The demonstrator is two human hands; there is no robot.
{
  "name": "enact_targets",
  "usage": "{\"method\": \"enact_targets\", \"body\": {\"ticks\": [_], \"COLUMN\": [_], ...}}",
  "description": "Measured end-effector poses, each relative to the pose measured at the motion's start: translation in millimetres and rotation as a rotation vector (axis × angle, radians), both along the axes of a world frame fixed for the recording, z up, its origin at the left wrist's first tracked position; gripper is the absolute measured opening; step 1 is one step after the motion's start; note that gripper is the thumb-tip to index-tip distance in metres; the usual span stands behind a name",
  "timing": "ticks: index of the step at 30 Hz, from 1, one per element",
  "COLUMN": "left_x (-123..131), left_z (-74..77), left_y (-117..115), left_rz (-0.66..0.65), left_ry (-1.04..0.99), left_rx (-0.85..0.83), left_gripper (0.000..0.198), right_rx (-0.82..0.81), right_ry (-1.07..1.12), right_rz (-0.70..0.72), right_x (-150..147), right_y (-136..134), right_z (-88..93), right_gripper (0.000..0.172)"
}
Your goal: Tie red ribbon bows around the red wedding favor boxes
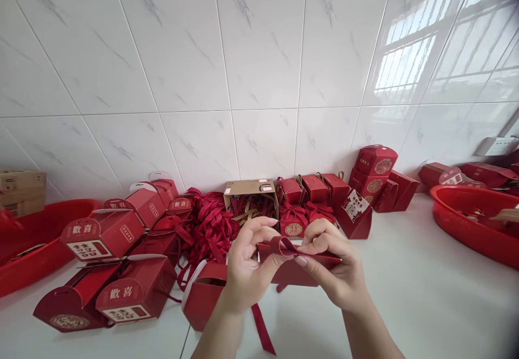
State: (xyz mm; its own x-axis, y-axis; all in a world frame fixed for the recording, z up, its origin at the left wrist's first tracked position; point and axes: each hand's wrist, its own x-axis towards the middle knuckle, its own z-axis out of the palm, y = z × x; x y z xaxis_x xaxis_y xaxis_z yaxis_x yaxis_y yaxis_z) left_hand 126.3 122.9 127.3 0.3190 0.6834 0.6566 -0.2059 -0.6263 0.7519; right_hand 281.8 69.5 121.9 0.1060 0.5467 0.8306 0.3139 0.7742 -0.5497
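A dark red box [295, 272] is held up between my two hands, with a loop of red ribbon [279, 246] at its top edge. My left hand [252, 264] pinches the ribbon loop at the box's left side. On the right, my right hand [334, 259] has its thumb and fingers closed on the ribbon beside the loop. A ribbon tail [263, 329] hangs down below my left hand. The ribbon's crossing is partly hidden by my fingertips.
Red boxes [133, 283] are stacked at left beside a heap of red ribbons [208, 224]. An open cardboard box [249, 187] and more red boxes [314, 187] line the tiled wall. Red basins [470, 234] stand at both sides.
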Motion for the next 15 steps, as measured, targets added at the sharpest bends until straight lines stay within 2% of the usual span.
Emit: {"method": "enact_targets", "body": {"ticks": [3, 7, 12, 15], "left_x": [-1, -6, -12, -14], "left_z": [2.1, 4.8, 11.7, 16.1], "left_y": [-1, 5, 11, 12], "left_rz": [0.009, 0.072, 0.292, 0.322], "left_ry": [0.013, 0.022, -0.109, -0.146], "left_rx": [-0.060, -0.087, -0.175, -0.252], "left_gripper": [0.032, 0.037, 0.048, 0.054], "right_rx": [-0.001, -0.093, -0.356, -0.442], "right_ry": [0.004, -0.022, -0.227, -0.313], "right_rz": [-0.002, 0.018, 0.019, -0.008], "right_x": [-1, 2, 17, 23], "right_y": [1, 6, 10, 12], "right_z": [0.3, 0.3, -1.4, -3.0], "right_gripper": [0.009, 0.005, 0.041, 0.034]}}
